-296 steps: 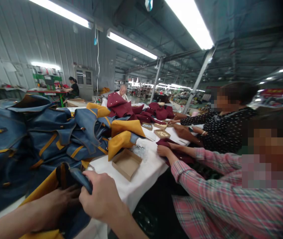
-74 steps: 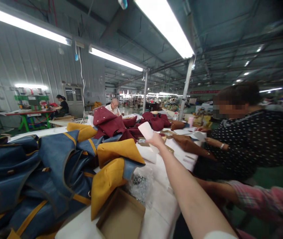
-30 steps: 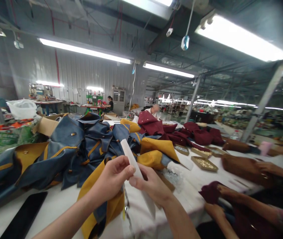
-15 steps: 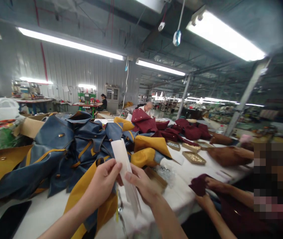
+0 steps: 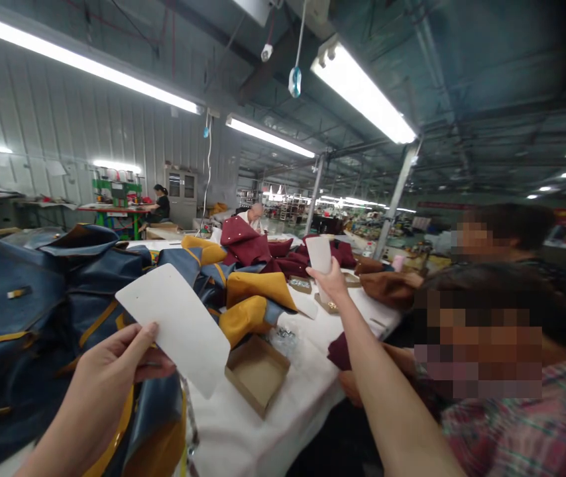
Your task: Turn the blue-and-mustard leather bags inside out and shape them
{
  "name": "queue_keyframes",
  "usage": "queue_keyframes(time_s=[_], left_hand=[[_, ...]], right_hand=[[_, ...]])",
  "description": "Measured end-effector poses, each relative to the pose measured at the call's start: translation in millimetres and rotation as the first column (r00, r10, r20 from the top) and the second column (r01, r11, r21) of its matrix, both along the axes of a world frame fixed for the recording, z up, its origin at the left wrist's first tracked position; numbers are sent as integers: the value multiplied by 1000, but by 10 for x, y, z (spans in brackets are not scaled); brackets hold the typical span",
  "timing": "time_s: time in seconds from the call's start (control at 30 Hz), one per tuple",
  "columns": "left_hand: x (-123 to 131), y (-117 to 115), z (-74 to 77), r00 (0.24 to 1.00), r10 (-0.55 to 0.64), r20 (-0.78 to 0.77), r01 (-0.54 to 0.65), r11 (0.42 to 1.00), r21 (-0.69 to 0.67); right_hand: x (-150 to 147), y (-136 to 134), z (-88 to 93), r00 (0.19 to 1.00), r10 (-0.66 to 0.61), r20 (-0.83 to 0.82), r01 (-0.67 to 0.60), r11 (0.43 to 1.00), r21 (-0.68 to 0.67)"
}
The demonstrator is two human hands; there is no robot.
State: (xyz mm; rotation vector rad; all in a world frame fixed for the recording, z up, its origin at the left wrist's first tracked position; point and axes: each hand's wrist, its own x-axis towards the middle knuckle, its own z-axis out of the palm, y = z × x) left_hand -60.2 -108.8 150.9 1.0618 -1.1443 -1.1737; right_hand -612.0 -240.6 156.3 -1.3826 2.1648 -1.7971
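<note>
My left hand (image 5: 109,361) pinches the edge of a flat white sheet with rounded corners (image 5: 181,331), thumb on top. Small dark holes show near the sheet's upper end. My right hand (image 5: 331,278), arm stretched out over the table, grips another white sheet (image 5: 319,252) held upright. Under the left-hand sheet lie blue and yellow bags (image 5: 39,291). Yellow bag pieces (image 5: 258,291) lie between the two hands, farther back. An open cardboard box (image 5: 258,371) sits just right of the left-hand sheet.
A clear plastic bag of small metal parts (image 5: 283,341) lies behind the box. Maroon bags (image 5: 243,240) are heaped at the back. Close by on the right sits a co-worker in a plaid shirt (image 5: 526,424), with another person behind. White cloth (image 5: 243,430) covers the table.
The white sheets, held together before, are now apart, one in each hand. My right hand has moved forward and right. The view has turned right, and the open box shows more fully.
</note>
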Motion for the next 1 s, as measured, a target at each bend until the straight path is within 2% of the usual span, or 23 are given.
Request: queue_keyframes(time_s=[0.07,0.13,0.2,0.23,0.27,0.3,0.33,0.37,0.4,0.47,0.53,0.6,0.67,0.77,0.83,0.9,0.93,1.0], left_hand=[[-69,-17,-76,1000,-24,-4,25,999,23],[-112,-32,-168,999,-44,-17,45,998,40],[-135,-43,-249,999,-47,-16,48,998,33],[-148,-46,-279,999,-41,-5,41,999,18],[-164,-48,-301,999,-34,10,34,999,1],[-188,-49,-315,999,-35,23,35,999,-13],[-220,-49,-322,999,-41,28,41,999,-23],[-258,-47,-323,998,-58,28,59,998,-29],[-299,-41,-321,996,-87,27,88,996,-33],[-372,-13,-314,986,-162,31,163,986,-42],[-404,43,-315,972,-225,60,230,970,-76],[-380,113,-332,960,-258,113,271,954,-128],[-315,180,-371,952,-263,155,286,946,-155],[-197,291,-417,952,-265,151,288,945,-155],[-106,387,-386,936,-319,146,342,924,-172],[25,492,-300,904,-367,221,409,893,-189],[112,538,-249,889,-345,302,411,891,-193],[326,606,-175,843,-193,502,339,915,-218]], right_hand=[[-149,-195,-98,1000,-8,18,6,994,109],[-134,-274,-177,999,-31,36,26,992,125],[68,-217,-217,999,-18,40,15,997,79],[252,-128,-225,998,48,51,-50,998,34],[490,5,-228,984,166,61,-165,986,-17],[774,180,-224,944,325,63,-320,944,-77],[1087,391,-215,855,516,52,-507,853,-125],[1408,624,-200,751,660,-6,-658,747,-95],[1718,860,-181,671,736,-89,-740,673,-15],[2252,1261,-148,593,785,-180,-777,616,130],[2631,1474,-141,603,772,-202,-765,631,126],[2859,1513,-164,617,760,-203,-758,644,105],[2992,1483,-203,605,762,-229,-757,640,130],[3159,1484,-260,599,732,-324,-731,665,152],[3275,1522,-281,595,718,-362,-731,670,129],[3353,1547,-280,598,730,-331,-747,657,99],[3368,1546,-271,617,735,-280,-749,658,76],[3356,1511,-246,674,731,-107,-737,676,-27]])
